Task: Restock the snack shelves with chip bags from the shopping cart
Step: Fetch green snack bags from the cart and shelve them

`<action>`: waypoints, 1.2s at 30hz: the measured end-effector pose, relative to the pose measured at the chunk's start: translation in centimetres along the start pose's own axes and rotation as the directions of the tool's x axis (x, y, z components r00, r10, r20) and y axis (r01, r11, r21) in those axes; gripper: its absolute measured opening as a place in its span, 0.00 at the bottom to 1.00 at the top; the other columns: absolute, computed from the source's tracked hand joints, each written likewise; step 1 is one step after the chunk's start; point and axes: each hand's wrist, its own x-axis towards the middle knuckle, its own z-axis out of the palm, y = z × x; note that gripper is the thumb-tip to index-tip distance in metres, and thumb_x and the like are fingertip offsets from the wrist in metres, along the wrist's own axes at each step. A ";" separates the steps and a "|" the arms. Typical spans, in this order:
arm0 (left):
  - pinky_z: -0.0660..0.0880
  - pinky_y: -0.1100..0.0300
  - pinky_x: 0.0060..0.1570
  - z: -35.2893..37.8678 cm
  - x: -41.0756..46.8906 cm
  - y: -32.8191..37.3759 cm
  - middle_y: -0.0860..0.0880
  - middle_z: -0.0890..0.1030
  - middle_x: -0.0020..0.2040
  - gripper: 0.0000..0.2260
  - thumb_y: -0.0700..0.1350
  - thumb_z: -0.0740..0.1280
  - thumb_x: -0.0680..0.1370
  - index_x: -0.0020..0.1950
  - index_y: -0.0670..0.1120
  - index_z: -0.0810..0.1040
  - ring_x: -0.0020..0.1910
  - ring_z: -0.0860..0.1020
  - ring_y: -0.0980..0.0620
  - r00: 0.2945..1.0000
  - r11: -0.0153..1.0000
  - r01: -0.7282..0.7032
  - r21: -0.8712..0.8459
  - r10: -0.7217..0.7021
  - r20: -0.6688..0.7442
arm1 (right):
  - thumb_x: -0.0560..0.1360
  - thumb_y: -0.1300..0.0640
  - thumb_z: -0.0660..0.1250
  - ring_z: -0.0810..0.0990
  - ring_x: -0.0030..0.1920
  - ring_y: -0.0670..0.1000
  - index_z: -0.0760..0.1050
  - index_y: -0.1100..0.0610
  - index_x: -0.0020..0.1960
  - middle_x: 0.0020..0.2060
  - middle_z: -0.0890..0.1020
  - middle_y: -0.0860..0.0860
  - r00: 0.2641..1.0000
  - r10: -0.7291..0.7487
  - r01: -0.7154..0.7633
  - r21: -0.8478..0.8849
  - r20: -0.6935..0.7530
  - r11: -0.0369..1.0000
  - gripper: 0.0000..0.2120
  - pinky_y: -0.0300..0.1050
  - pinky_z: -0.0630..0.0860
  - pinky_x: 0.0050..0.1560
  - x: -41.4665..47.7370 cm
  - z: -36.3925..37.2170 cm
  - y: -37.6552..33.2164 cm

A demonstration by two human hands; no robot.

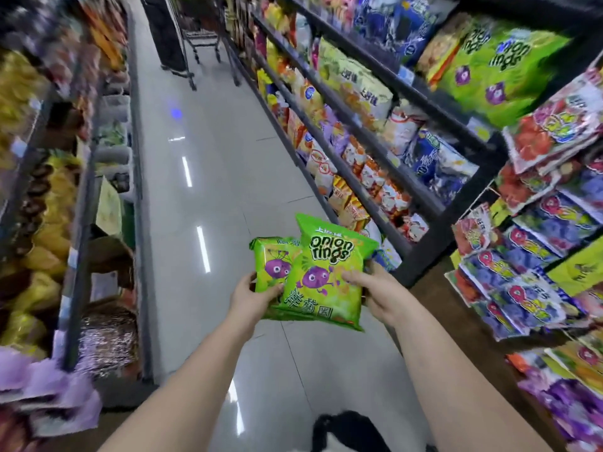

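Grip of the left hand (253, 296) closed under the rear onion-ring bag (270, 262); right hand (372, 288) pinching the front bag (323, 282) at its side, thumb across the face; both bags overlapped above the aisle floor, seemingly to carry two per trip; glossy, air-puffed film pillows with crimped seams; matching stock (499, 70) on the upper right shelf (434, 106); cart (202, 37) well apart.
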 end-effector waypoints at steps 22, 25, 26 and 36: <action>0.83 0.49 0.42 -1.8 41.2 38.7 0.43 0.83 0.54 0.25 0.40 0.79 0.69 0.64 0.42 0.76 0.49 0.84 0.41 0.919 0.905 -0.380 -0.193 0.346 -0.187 | 0.68 0.61 0.77 0.83 0.54 0.59 0.71 0.58 0.67 0.58 0.81 0.60 0.833 -0.553 0.552 -0.045 -0.017 0.832 0.29 0.60 0.79 0.55 38.9 15.0 -37.3; 0.83 0.49 0.43 -1.8 47.0 45.8 0.43 0.82 0.56 0.28 0.41 0.79 0.68 0.66 0.43 0.75 0.48 0.84 0.42 0.890 0.878 -0.455 -0.152 0.442 -0.108 | 0.61 0.50 0.81 0.80 0.60 0.58 0.75 0.48 0.59 0.60 0.80 0.56 0.748 -0.660 0.650 -0.122 -0.074 0.750 0.29 0.60 0.76 0.60 42.4 17.7 -42.9; 0.83 0.53 0.39 -1.6 48.8 48.2 0.43 0.82 0.56 0.27 0.40 0.79 0.69 0.66 0.42 0.74 0.47 0.84 0.45 0.874 0.862 -0.485 -0.145 0.478 -0.083 | 0.60 0.48 0.80 0.79 0.61 0.58 0.75 0.46 0.57 0.61 0.79 0.56 0.700 -0.707 0.691 -0.154 -0.102 0.706 0.28 0.59 0.76 0.61 43.7 18.4 -44.8; 0.75 0.50 0.61 4.6 61.7 72.6 0.47 0.78 0.63 0.35 0.53 0.79 0.68 0.71 0.47 0.71 0.60 0.77 0.48 0.663 0.667 -0.745 0.021 0.735 0.142 | 0.69 0.58 0.77 0.83 0.50 0.55 0.75 0.54 0.60 0.56 0.82 0.58 0.427 -0.817 0.814 -0.229 -0.388 0.534 0.21 0.53 0.81 0.52 49.6 21.6 -63.7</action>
